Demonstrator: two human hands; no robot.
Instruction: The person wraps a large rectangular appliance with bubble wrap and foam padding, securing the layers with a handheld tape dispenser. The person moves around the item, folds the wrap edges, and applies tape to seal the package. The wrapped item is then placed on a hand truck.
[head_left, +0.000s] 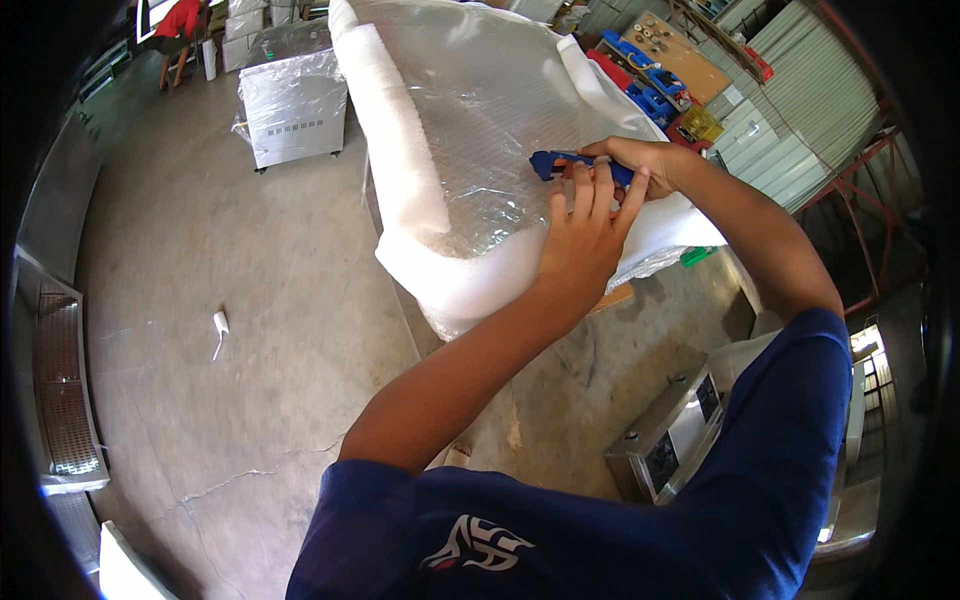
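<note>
Both of my hands are at a dark blue hand tool (620, 174) with an orange-brown patch near its left end; its exact kind does not show. My right hand (655, 165) is closed around the right end. Across the near side lie the fingers of my left hand (588, 235), slightly apart and resting on the tool, with its thumb hidden. Below the tool is a large bulky item (480, 110) covered in clear bubble wrap. White foam strips (400, 140) run along its edges and round the near corner.
Left of the wrapped item stands a plastic-wrapped metal cabinet (298, 120). A small white object (220, 323) lies on the concrete floor (270, 400). Metal equipment (665, 440) is at the lower right. Blue bins (655, 85) line the back right. Another person (180, 25) stands far left.
</note>
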